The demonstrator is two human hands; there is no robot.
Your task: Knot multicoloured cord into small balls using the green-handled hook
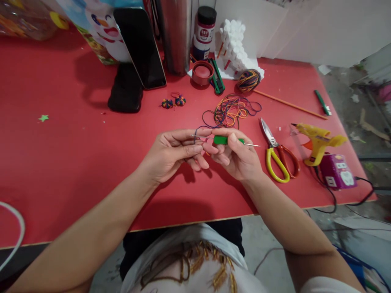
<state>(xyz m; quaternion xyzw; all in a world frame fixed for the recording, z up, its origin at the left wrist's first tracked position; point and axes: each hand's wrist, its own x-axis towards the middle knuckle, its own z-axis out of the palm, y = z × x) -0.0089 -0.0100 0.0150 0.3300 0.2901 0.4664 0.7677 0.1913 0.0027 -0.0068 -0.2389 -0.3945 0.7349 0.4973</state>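
Observation:
A crochet hook with a green grip (220, 140) and thin metal ends lies level in my right hand (240, 156), whose thumb and fingers are closed round the grip. My left hand (180, 152) meets it from the other side. Between its thumb and fingers it pinches thin yarn (195, 133), which loops over the forefinger near the hook's left tip. Any small stitched piece there is mostly hidden by the fingers. Just beyond lies a loose tangle of multicoloured yarn (230, 112). Two small crocheted pieces (174, 101) rest on the table to its left.
To the right are scissors (276, 152), a yellow glue gun (319, 142) and a purple box (338, 171) with cables. Behind stand a phone (140, 49), a metal flask (175, 36), a jar (205, 30) and a yarn ball (249, 80). The red table's (76, 162) front edge is near my body.

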